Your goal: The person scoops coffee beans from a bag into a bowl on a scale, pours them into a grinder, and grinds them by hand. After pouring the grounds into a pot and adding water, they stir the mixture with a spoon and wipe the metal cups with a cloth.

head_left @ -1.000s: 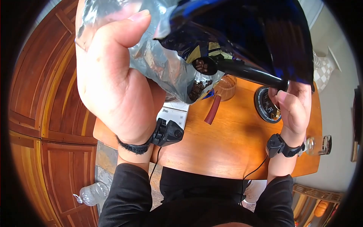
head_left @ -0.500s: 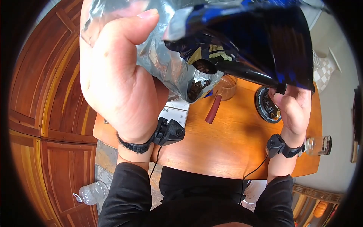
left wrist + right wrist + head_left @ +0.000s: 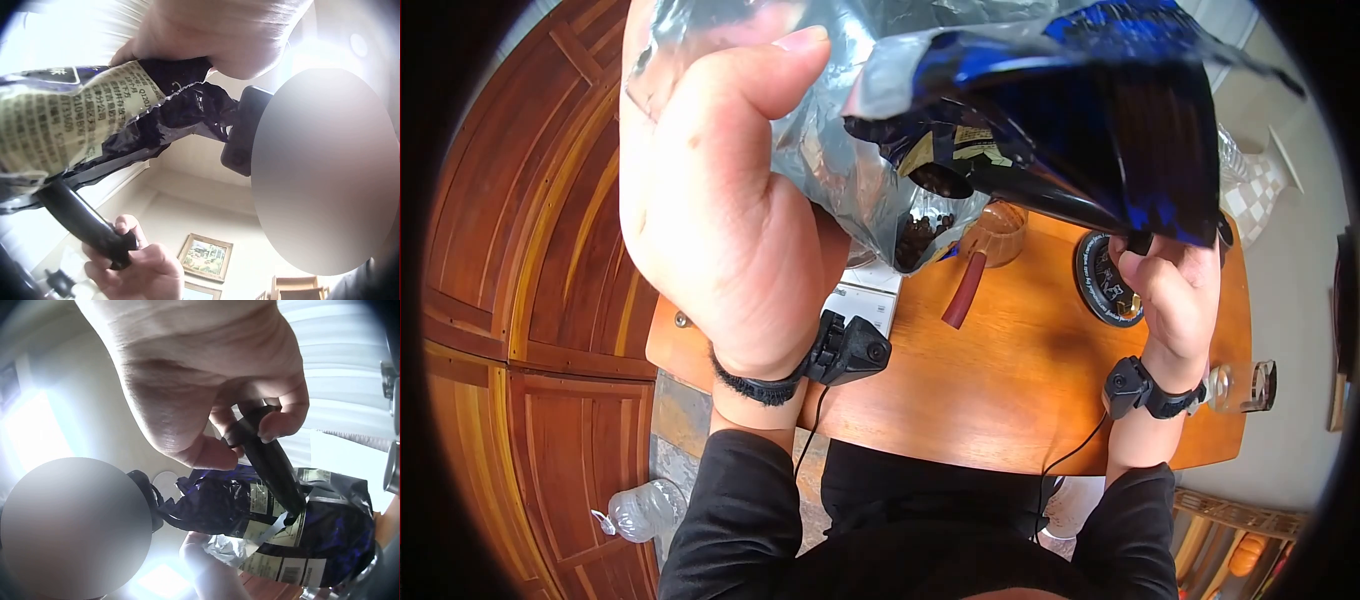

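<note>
My left hand (image 3: 715, 220) grips a foil bag (image 3: 830, 160), silver inside and dark blue outside, at its left side. Roasted coffee beans (image 3: 920, 238) lie in the bag's lower corner. A black scoop (image 3: 1050, 195) reaches in through the opening, its bowl holding some beans. My right hand (image 3: 1180, 285) pinches the end of the scoop's handle between thumb and fingers, below the hanging blue flap (image 3: 1150, 150). In the right wrist view, the handle (image 3: 275, 472) runs down into the bag (image 3: 340, 534). The left wrist view shows the bag's printed label (image 3: 75, 122).
Beneath the bag, a white scale (image 3: 862, 303) sits on the wooden table (image 3: 1020, 390). Beside it stands a glass vessel (image 3: 1003, 235) with a red-brown handle. A round black disc (image 3: 1100, 285) and a clear glass (image 3: 1250, 385) are at the right. A plastic bottle (image 3: 645, 510) is on the floor.
The blue flap has folded down and covers more of the scoop handle. The handle's outer end has dropped slightly, and the bowl is more shadowed. My left hand has shifted a little right.
</note>
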Available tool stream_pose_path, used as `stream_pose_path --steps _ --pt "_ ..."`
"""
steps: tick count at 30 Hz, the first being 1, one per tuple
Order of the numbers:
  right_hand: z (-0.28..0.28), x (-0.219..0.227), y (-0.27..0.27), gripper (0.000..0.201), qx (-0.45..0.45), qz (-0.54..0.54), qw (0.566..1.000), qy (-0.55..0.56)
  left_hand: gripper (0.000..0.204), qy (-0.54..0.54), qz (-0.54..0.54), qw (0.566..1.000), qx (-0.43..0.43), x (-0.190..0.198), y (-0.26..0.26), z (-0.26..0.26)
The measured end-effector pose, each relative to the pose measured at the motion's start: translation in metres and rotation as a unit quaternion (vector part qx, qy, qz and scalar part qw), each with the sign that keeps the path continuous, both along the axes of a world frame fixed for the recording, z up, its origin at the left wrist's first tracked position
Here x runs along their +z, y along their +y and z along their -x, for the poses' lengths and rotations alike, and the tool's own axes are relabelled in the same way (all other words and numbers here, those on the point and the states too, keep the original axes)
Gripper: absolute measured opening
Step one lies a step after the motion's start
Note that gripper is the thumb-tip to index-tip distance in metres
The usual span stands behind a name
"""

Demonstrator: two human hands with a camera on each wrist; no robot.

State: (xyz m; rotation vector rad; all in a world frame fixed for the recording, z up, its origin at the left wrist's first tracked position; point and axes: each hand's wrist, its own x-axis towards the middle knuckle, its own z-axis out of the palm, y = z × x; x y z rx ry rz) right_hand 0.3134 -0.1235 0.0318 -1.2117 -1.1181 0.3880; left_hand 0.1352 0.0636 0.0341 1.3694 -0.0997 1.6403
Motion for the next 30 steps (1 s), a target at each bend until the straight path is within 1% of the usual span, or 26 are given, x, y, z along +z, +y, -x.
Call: stream_pose_path --steps 1,3,5,7,8,10,11,13,14,15,16,19,20,21,22,23,25,27,29,30 --pt "0.000 0.000 -0.001 0.034 0.003 0.002 1.000 0.004 0.031 0.003 -0.004 1.000 0.009 0.000 0.000 0.000" --pt "-0.002 -0.001 -0.001 0.033 0.010 0.006 1.000 0.019 0.031 0.031 -0.026 0.994 0.104 -0.002 0.001 -0.002" --pt "-0.003 -0.001 -0.002 0.033 0.011 0.015 0.999 0.043 0.032 0.059 -0.048 0.977 0.198 -0.004 0.002 -0.003" --pt "-0.002 0.002 -0.004 0.032 0.000 0.034 0.997 0.069 0.031 0.042 -0.041 0.983 0.175 -0.004 0.002 -0.004" --pt "-0.002 0.003 -0.005 0.031 -0.009 0.046 0.996 0.082 0.030 0.012 -0.024 0.994 0.104 -0.004 0.003 -0.003" --pt "-0.004 0.000 -0.003 0.030 0.003 0.028 0.995 0.096 0.023 0.002 0.014 0.999 0.053 -0.001 0.003 0.001" --pt "-0.006 -0.001 -0.003 0.029 0.009 0.019 0.995 0.103 0.022 0.015 0.013 0.999 0.039 -0.002 0.005 0.004" --pt "-0.015 -0.001 -0.003 0.028 0.071 0.018 0.990 0.118 0.019 0.039 0.012 0.999 0.011 -0.004 0.008 0.009" --pt "-0.020 -0.004 -0.002 0.026 0.097 0.006 0.988 0.123 0.018 0.081 -0.046 0.989 0.115 -0.002 0.008 0.008" --pt "-0.023 -0.005 -0.002 0.025 0.108 -0.002 0.981 0.159 0.016 0.121 -0.104 0.963 0.217 0.002 0.008 0.004" --pt "-0.025 -0.005 -0.002 0.024 0.120 -0.010 0.974 0.194 0.015 0.159 -0.160 0.921 0.316 0.007 0.008 0.000" --pt "-0.032 -0.005 -0.002 0.024 0.152 -0.033 0.946 0.283 0.013 0.115 -0.050 0.961 0.247 0.005 0.014 -0.006" --pt "-0.033 -0.004 -0.003 0.025 0.163 -0.040 0.937 0.307 0.016 0.050 0.055 0.990 0.116 0.005 0.017 -0.007" --pt "-0.035 -0.002 -0.003 0.025 0.175 -0.046 0.927 0.329 0.020 -0.016 0.156 0.987 -0.019 0.008 0.018 -0.008" --pt "-0.036 -0.001 -0.005 0.026 0.182 -0.055 0.921 0.339 0.019 -0.060 0.211 0.972 -0.087 0.015 0.016 -0.013" --pt "-0.037 0.000 -0.006 0.026 0.187 -0.066 0.917 0.346 0.023 -0.068 0.214 0.965 -0.136 0.019 0.021 -0.013" --pt "-0.040 0.000 -0.008 0.026 0.201 -0.084 0.907 0.361 0.027 -0.078 0.226 0.960 -0.146 0.018 0.026 -0.016" --pt "-0.041 -0.003 -0.007 0.026 0.213 -0.082 0.890 0.395 0.031 -0.094 0.216 0.959 -0.159 0.021 0.020 -0.020" --pt "-0.043 -0.010 -0.005 0.026 0.214 -0.081 0.879 0.418 0.032 -0.079 0.201 0.967 -0.133 0.023 0.014 -0.022" --pt "-0.041 -0.008 -0.003 0.026 0.220 -0.082 0.868 0.437 0.034 -0.090 0.205 0.966 -0.126 0.026 0.007 -0.022"
